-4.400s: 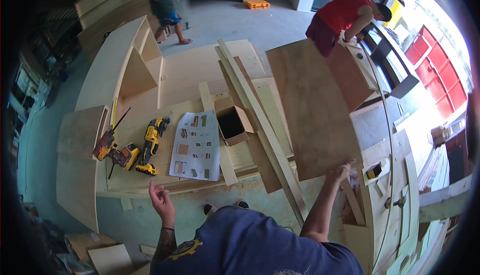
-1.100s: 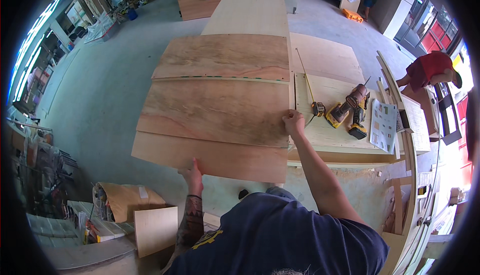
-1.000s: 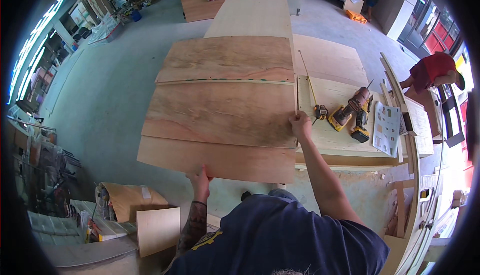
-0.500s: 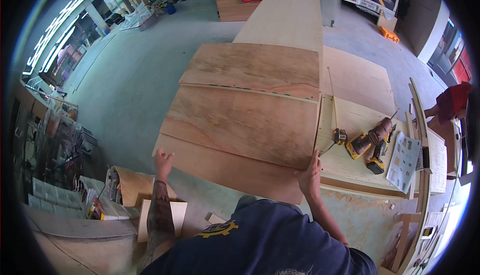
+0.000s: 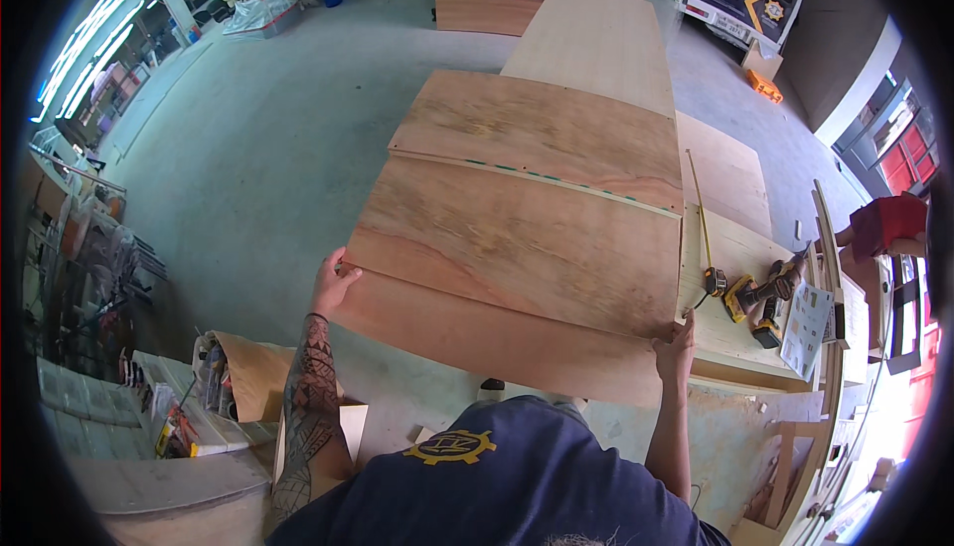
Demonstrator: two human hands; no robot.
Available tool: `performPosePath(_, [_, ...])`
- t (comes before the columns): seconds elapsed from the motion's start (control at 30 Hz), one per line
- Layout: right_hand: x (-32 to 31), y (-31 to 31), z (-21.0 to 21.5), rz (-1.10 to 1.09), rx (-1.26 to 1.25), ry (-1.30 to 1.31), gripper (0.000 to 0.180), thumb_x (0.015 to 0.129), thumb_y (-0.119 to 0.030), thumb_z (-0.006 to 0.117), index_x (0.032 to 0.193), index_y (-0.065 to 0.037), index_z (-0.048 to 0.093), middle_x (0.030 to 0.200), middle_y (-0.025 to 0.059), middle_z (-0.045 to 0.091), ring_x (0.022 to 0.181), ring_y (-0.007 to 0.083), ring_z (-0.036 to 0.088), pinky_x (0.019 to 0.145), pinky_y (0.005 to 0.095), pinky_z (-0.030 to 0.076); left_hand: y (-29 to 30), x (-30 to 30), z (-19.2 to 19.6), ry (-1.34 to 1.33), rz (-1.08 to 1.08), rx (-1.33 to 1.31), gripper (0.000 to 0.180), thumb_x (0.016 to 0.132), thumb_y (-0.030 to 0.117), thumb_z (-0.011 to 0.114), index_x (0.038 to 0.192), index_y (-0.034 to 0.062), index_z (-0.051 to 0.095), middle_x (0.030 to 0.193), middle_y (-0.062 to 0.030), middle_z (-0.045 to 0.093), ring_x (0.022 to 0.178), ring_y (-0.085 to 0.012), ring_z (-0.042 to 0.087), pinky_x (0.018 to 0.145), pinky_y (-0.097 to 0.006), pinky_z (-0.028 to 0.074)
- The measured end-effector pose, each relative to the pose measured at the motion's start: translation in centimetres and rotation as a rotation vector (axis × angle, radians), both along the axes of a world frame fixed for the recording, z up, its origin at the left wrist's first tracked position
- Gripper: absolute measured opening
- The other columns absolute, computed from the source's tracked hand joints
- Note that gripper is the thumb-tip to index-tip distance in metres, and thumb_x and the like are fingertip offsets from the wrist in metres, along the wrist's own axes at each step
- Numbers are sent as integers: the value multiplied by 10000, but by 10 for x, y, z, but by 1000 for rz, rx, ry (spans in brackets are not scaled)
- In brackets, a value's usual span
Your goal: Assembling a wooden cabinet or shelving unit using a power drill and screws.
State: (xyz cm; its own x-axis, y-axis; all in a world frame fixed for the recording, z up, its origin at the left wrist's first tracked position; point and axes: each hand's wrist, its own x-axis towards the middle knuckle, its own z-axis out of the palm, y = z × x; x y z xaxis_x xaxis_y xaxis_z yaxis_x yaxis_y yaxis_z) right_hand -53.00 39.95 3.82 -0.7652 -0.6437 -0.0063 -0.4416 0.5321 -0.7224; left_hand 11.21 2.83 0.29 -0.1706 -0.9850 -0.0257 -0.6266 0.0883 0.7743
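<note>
A grained plywood sheet lies in front of me, overlapping a plainer plywood panel along its near side. My left hand is curled at the sheet's near left corner, thumb on top and fingers round the edge. At the opposite corner, my right hand closes on the sheet's right edge, its fingertips partly hidden. Beyond a pale seam with green marks lies another grained plywood sheet. Just right of my right hand is a yellow-and-black tape measure, its blade drawn out away from me.
Two cordless drills and a printed sheet lie on the right-hand board. A long pale panel extends away at the back. Tools and boxes stand low left. A person in red is at far right.
My left hand has moved away from me, from the lower panel's left edge to the grained sheet's corner. My right hand stays by the right corner. The whole view has shifted slightly.
</note>
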Motion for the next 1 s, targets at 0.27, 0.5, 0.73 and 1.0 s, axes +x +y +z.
performPosePath(0.27, [3,-9,0,-16,-9,-56,1126,662,77,864,1642,-24,319,1171,172,714,1048,271,707,922,373,573,0,10,-7,136,95,-15,639,882,171,851,1439,-20,604,1327,-160,671,1153,-244,678,960,-369,564])
performPosePath(0.5, [-4,-6,-15,-21,12,29,1117,635,44,885,1622,-18,364,1157,199,731,1058,311,709,935,405,573,-2,14,-9,152,62,-52,613,888,163,845,1427,-19,617,1276,-155,687,1119,-237,680,928,-374,566])
performPosePath(0.73, [0,-4,-2,-66,-101,-166,1131,603,0,934,1603,-49,408,1284,254,716,1198,354,705,1054,418,564,-6,18,-13,230,5,-25,597,915,142,828,1430,-53,600,1271,-143,679,1128,-219,651,951,-371,555])
performPosePath(1.0, [1,-3,16,-98,-6,-47,1073,612,14,938,1572,-51,466,1306,234,723,1225,373,699,1047,421,572,-1,-9,8,196,39,46,605,927,75,791,1474,-61,569,1230,-107,676,1119,-171,625,1005,-343,513])
